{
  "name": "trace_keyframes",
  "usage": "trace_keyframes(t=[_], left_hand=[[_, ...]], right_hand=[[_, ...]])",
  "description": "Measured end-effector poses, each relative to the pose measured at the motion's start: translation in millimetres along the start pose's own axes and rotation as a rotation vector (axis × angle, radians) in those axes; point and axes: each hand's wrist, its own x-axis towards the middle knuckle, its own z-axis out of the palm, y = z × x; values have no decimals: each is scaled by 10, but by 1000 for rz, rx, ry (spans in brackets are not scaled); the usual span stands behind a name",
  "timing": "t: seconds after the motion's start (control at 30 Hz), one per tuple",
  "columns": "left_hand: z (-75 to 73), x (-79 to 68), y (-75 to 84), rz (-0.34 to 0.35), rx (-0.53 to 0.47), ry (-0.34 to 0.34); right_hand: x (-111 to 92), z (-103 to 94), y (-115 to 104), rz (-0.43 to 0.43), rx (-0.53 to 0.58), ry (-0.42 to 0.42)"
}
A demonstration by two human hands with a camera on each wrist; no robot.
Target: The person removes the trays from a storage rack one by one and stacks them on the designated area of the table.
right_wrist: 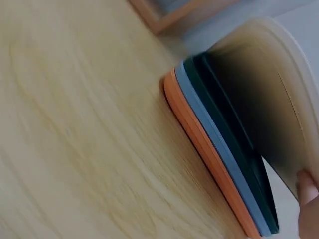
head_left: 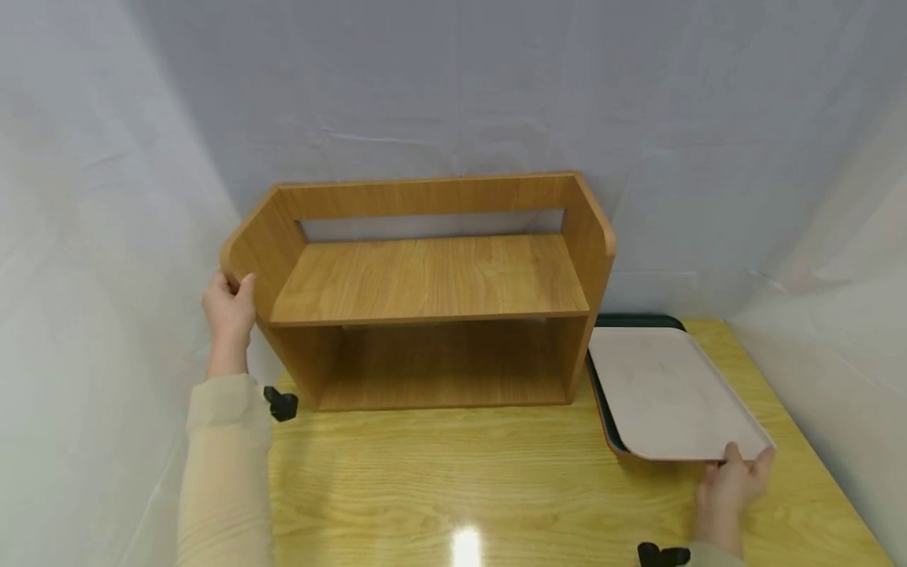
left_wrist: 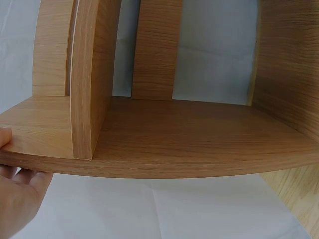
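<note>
A two-level wooden desk shelf (head_left: 428,279) stands at the back of the table. My left hand (head_left: 229,303) grips the front edge of its left side panel; in the left wrist view, fingers (left_wrist: 22,181) curl around that panel (left_wrist: 199,164). At the right, my right hand (head_left: 730,484) pinches the near right corner of a pale pinkish tray (head_left: 673,394). That tray is tilted, its near edge raised off the stack below. Under it, in the right wrist view, lie a dark green tray (right_wrist: 224,134), a blue-grey tray (right_wrist: 214,139) and orange trays (right_wrist: 204,149).
The yellow wood-grain table (head_left: 397,480) runs in front of the shelf, with its right edge beyond the trays. White sheeting (head_left: 836,339) hangs at the back and both sides. Dark wrist-camera mounts (head_left: 281,403) show at both sleeves.
</note>
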Motion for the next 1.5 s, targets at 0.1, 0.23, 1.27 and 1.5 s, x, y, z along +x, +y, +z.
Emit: trace_keyframes(t=[0.1,0.23,1.27,1.5], left_hand=[[6,1,-1,7,-3,16],[9,-1,5,14,9,13],[45,-18,0,23,5,-12],[37,-10,-14,29,-33,-8]], right_hand=[[37,13,-27,29,-404,-9],[291,-106,22,75,-694,-82],[453,-113,-83,62,-1259,-277],[436,-95,-80,61,-1256,-279]])
